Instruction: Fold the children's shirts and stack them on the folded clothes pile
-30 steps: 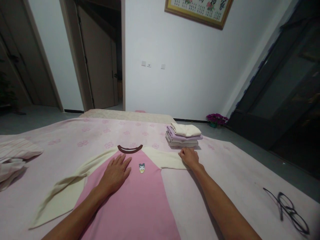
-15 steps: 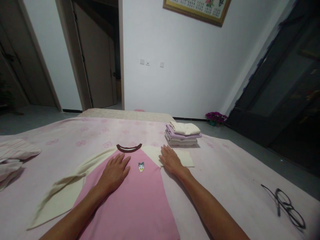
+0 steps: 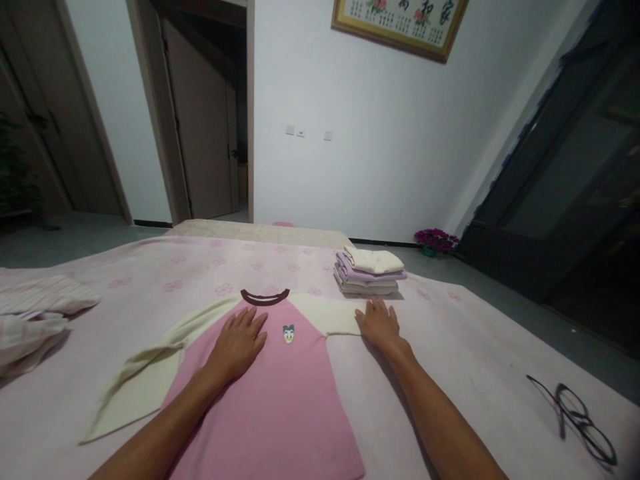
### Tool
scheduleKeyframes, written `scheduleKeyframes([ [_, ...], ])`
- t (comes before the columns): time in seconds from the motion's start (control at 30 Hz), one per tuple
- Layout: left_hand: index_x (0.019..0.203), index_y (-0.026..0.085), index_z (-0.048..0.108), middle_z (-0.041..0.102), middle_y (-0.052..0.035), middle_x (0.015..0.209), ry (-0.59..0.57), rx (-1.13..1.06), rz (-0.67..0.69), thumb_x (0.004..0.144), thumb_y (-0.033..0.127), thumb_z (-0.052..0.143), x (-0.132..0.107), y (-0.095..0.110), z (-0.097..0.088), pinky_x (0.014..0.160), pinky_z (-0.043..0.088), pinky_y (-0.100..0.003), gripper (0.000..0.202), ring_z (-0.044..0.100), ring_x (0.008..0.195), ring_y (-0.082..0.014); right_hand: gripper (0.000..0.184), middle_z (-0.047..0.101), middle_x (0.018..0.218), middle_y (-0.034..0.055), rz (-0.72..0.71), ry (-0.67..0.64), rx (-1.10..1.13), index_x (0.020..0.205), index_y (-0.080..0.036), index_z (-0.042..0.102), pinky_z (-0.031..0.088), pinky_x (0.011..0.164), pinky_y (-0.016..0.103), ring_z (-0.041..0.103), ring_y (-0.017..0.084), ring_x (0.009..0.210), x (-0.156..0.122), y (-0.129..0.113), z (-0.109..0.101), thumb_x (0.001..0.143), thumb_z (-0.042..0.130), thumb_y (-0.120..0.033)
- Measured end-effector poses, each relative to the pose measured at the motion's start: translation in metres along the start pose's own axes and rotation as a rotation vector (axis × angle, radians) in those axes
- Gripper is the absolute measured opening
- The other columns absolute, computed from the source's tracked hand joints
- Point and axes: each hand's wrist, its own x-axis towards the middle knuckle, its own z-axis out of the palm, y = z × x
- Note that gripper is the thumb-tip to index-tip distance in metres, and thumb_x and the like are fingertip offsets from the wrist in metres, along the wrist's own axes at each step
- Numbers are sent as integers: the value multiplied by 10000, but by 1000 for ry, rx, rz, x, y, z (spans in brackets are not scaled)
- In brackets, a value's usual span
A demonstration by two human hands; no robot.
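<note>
A pink T-shirt (image 3: 280, 400) with cream sleeves, a brown collar and a small cartoon badge lies flat, front up, on a pink flowered bedspread (image 3: 200, 273). My left hand (image 3: 237, 343) rests palm down on its chest, left of the badge, fingers stretched out. My right hand (image 3: 379, 323) lies flat with fingers out on the end of the right cream sleeve (image 3: 325, 317), just in front of a stack of folded clothes (image 3: 370, 272). The left sleeve (image 3: 140, 373) spreads out toward the left.
A pair of black glasses (image 3: 575, 417) lies on the bedspread at the right. Loose striped cloth (image 3: 35, 317) lies at the left edge. Beyond the bed are a white wall, an open doorway (image 3: 205, 120) and purple flowers (image 3: 434, 239) on the floor.
My right hand slid inward along the right sleeve toward the shirt's shoulder, then back out to the sleeve's end. The left hand has stayed pressed on the chest.
</note>
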Motion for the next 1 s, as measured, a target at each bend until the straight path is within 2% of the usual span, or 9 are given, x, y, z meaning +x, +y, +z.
scheduleKeyframes([
  [0.1, 1404, 193, 599, 508, -163, 1522, 35, -46, 17, 987, 373, 415, -1, 1, -2, 1189, 312, -538, 490, 440, 1429, -327, 587, 336, 1616, 165, -229, 47, 144, 1538, -110, 396, 203, 1204, 492, 259, 303, 1512, -13, -55, -7, 1045, 288, -411],
  [0.2, 1334, 192, 650, 595, -126, 1447, 112, -188, 71, 979, 341, 425, -7, 2, -8, 1172, 385, -477, 446, 513, 1375, -269, 568, 312, 1635, 104, -429, -5, 253, 1560, -181, 367, 187, 1218, 460, 217, 267, 1531, -33, -104, -2, 1046, 300, -412],
  [0.33, 1227, 216, 701, 654, -91, 1377, 256, -402, 15, 953, 369, 455, -25, -13, -32, 1151, 430, -451, 398, 569, 1315, -248, 614, 323, 1628, 134, -447, 13, 276, 1548, -132, 380, 145, 1229, 475, 221, 290, 1527, -54, -128, 12, 1046, 285, -472],
  [0.43, 1202, 214, 692, 678, -83, 1319, 326, -539, -211, 935, 373, 427, -43, -56, -62, 1072, 495, -430, 409, 623, 1235, -249, 595, 340, 1622, 128, -446, 34, 258, 1527, -155, 422, 136, 1230, 476, 241, 296, 1519, -58, -127, 16, 1040, 309, -477],
  [0.53, 1233, 195, 661, 731, -101, 1176, 271, -528, -560, 884, 366, 452, -60, -121, -90, 936, 554, -410, 441, 704, 1049, -257, 574, 355, 1616, 127, -440, 61, 253, 1516, -160, 438, 145, 1227, 469, 260, 295, 1510, -58, -125, 15, 1037, 325, -457],
  [0.63, 1190, 150, 683, 728, -156, 1158, 114, -317, -656, 842, 384, 490, -77, -176, -101, 857, 550, -428, 462, 705, 997, -316, 560, 366, 1610, 127, -426, 70, 255, 1508, -166, 448, 144, 1225, 465, 268, 287, 1508, -58, -127, 16, 1033, 344, -444],
  [0.7, 1109, 163, 727, 734, -175, 1106, 6, -151, -593, 837, 464, 501, -87, -191, -98, 861, 526, -457, 465, 688, 993, -356, 557, 368, 1609, 127, -421, 69, 260, 1506, -172, 451, 140, 1226, 460, 271, 282, 1507, -58, -128, 17, 1032, 352, -446],
  [0.87, 1059, 197, 740, 735, -160, 1139, -10, -70, -383, 852, 526, 444, -96, -161, -72, 997, 457, -423, 488, 642, 1125, -333, 559, 375, 1607, 116, -418, 78, 265, 1504, -186, 455, 137, 1228, 444, 272, 266, 1508, -56, -127, 20, 1031, 349, -463],
  [1.0, 1053, 171, 713, 721, -158, 1175, 32, -144, -369, 767, 540, 540, -91, -127, -58, 1007, 457, -420, 497, 635, 1135, -334, 547, 383, 1603, 116, -413, 80, 268, 1494, -187, 469, 148, 1226, 441, 287, 264, 1502, -56, -126, 20, 1028, 360, -451],
])
